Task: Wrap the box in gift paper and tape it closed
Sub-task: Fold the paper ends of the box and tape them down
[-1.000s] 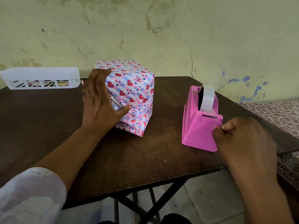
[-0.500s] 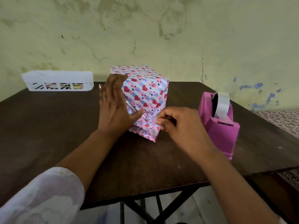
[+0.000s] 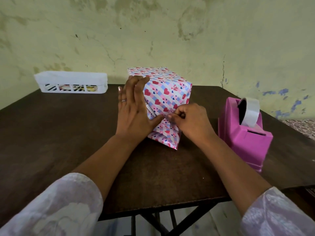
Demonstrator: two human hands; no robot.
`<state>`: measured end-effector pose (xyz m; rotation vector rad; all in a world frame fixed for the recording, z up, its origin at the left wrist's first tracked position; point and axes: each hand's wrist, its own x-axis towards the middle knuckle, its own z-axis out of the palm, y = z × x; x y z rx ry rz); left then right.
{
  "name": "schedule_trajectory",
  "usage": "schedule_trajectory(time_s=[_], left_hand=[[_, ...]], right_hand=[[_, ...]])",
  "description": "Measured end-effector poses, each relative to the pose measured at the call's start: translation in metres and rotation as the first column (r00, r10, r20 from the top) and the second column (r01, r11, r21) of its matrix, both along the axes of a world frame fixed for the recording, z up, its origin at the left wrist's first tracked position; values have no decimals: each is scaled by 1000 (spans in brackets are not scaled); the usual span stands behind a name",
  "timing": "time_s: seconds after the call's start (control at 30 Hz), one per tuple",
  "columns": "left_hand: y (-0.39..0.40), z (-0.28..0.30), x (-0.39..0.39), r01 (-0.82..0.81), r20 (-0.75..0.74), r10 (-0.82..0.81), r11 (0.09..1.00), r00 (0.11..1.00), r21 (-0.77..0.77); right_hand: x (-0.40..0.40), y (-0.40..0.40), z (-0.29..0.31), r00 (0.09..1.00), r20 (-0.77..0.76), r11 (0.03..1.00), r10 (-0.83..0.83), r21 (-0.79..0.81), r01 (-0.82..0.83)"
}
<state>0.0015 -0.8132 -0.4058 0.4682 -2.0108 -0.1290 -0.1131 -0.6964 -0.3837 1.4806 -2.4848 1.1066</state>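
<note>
left hand (image 3: 134,108): spread flat, fingers together and pointing up, palm pressed on the near-left face of the box; thumb out toward the right hand; ring on one finger.
right hand (image 3: 189,119): curled, fingertips pinched at the paper fold on the near face, almost touching the left thumb; probably a small bit of tape in the pinch, too small to be sure.
box (image 3: 167,92): wrapped in heart-print gift paper, stands mid-table toward the far edge, between both hands; folded flap at its bottom near corner sticks out.
tape dispenser (image 3: 245,133): pink, near the table's right edge, just right of the right hand, not touched.
basket (image 3: 71,83): white, far-left corner.
table (image 3: 68,133): dark wood.
</note>
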Motion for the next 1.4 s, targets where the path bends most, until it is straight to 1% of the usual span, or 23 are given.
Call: schedule_trajectory(time_s=[0.1,0.17,0.3,0.33,0.43,0.47,0.63,0.73,0.77,0.83,0.9,0.93,1.03,1.13,1.23,1.33,1.37,1.4], left_hand=[[-1,0,0,-8,9,9,1000,1000,-16],[-2,-1,-1,-14,10,15,1000,1000,-26],[-3,-2,-1,-16,2,17,999,1000,-46],[-4,-2,-1,-15,3,16,999,1000,-49],[-5,-2,0,-12,7,12,998,1000,-61],[-5,-2,0,-8,7,9,998,1000,-64],[-5,-3,0,-6,2,6,997,1000,-76],[-3,-3,0,-4,-7,4,998,1000,-66],[-3,-4,0,-3,-7,2,998,1000,-61],[-3,-3,0,-2,-4,2,998,1000,-59],[-4,-2,0,-7,-1,7,998,1000,-61],[-5,-2,0,-9,-1,9,998,1000,-64],[-5,-3,-1,-5,-6,5,998,1000,-66],[-5,-4,0,-1,-12,1,998,1000,-66],[-5,-3,1,4,-15,-5,998,1000,-57],[-5,-2,2,15,-17,-16,998,1000,-64],[-5,-2,3,27,-19,-28,998,999,-55],[-5,-1,4,43,-21,-44,998,999,-48]], right_hand=[[-1,-2,-3,999,-21,999,-49,-10,49],[-2,-4,-3,997,-4,997,-71,-9,71],[-5,-5,-2,987,-5,986,-158,50,158],[-6,-4,-2,984,5,981,-179,72,178],[-10,0,-4,966,119,971,-228,108,215],[-11,1,-4,961,133,967,-243,113,229],[-13,6,-5,957,72,947,-281,184,264],[-4,16,-3,967,-88,941,-238,226,252],[1,22,-2,969,-146,946,-200,229,229],[11,36,-2,959,-279,963,-48,243,119],[22,49,-4,912,-394,965,116,262,-10],[25,53,-5,887,-427,959,176,279,-56],[27,53,-9,837,-473,929,275,355,-105],[23,49,-15,803,-485,898,347,418,-136],[16,48,-25,805,-459,881,377,445,-158],[15,55,-31,823,-416,891,386,399,-216],[18,61,-31,819,-435,902,374,376,-212],[22,69,-31,822,-465,931,329,305,-200]])
